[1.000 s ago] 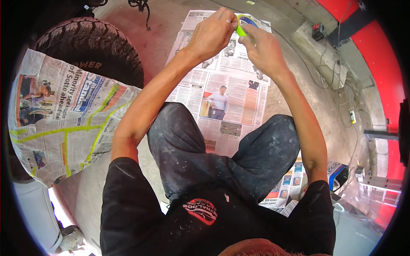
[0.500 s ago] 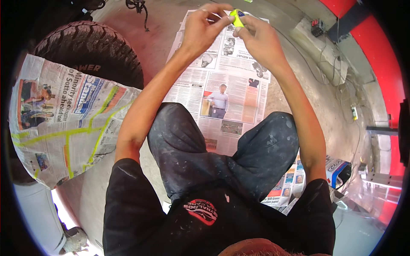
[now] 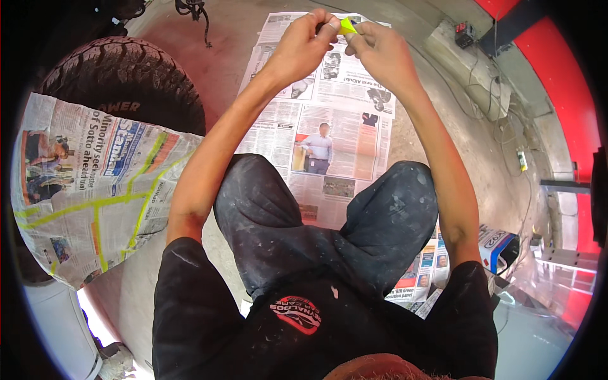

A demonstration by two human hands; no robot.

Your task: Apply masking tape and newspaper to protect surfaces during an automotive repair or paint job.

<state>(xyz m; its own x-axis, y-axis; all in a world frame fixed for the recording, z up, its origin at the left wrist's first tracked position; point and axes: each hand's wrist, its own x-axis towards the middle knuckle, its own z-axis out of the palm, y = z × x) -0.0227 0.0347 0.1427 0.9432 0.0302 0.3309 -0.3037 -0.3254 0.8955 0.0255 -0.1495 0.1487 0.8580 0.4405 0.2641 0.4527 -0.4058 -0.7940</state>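
Note:
I crouch over a newspaper sheet spread on the concrete floor. Both arms reach forward. My left hand and my right hand meet at the top of the view, and both pinch a small piece of yellow-green tape between their fingertips. The tape is mostly hidden by the fingers. To my left, more newspaper is stuck with strips of the same yellow-green tape over a vehicle's side, next to a black tyre.
A red wall or body panel runs along the right, with cables and a small box on the floor beside it. More newspapers lie by my right knee. A blue-and-white object sits at the right.
Both hands have risen away from me toward the top of the view, still joined on the yellow-green tape. My body and the newspapers keep their places.

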